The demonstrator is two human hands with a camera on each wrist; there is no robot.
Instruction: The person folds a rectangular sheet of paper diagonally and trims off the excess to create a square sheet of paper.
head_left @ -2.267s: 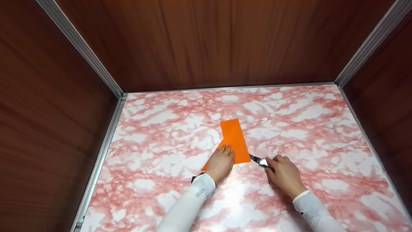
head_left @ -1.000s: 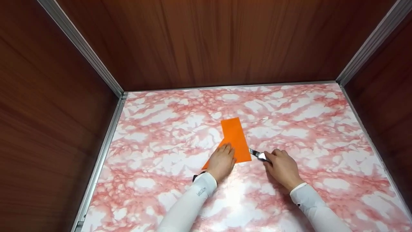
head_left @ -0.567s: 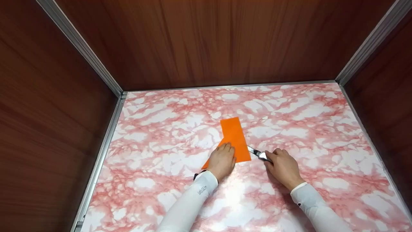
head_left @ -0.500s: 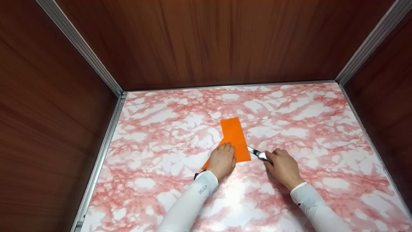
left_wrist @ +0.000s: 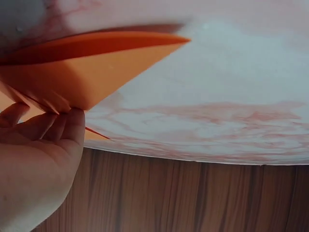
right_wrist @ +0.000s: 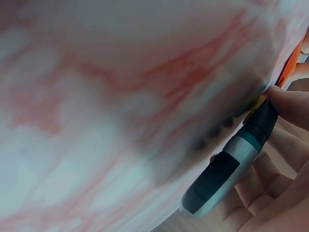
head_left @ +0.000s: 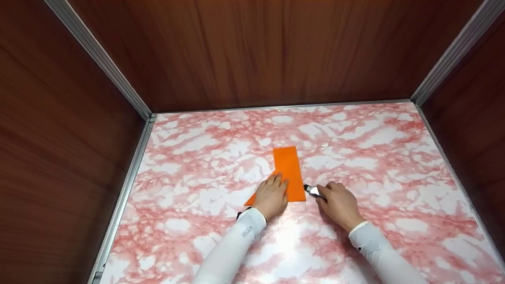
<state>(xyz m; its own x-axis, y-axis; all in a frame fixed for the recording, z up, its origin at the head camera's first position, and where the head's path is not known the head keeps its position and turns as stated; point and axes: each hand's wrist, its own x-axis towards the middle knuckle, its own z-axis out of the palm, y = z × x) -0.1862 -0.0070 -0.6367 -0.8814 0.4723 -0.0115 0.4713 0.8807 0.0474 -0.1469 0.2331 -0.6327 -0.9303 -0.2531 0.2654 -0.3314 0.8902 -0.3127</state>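
A folded sheet of orange paper point(head_left: 289, 167) lies on the table, one flap slanting toward its lower left. My left hand point(head_left: 271, 198) rests on it with fingers extended. In the left wrist view, the paper point(left_wrist: 106, 70) bulges open along a fold beside the fingertips. My right hand point(head_left: 340, 205) grips what looks like a utility knife point(head_left: 315, 191), its tip at the paper's right edge. The right wrist view shows the knife's black and silver handle point(right_wrist: 215, 181) with a teal ring; its blade is mostly hidden there.
The table point(head_left: 375, 169) has a red and white marbled top. Dark wood panels point(head_left: 276, 51) wall it at the back and both sides. Metal strips point(head_left: 130, 173) run along the table's edges.
The right hand and knife have shifted left, and less of the blade shows. The paper has turned slightly and slid a little nearer. The left hand stays almost in place.
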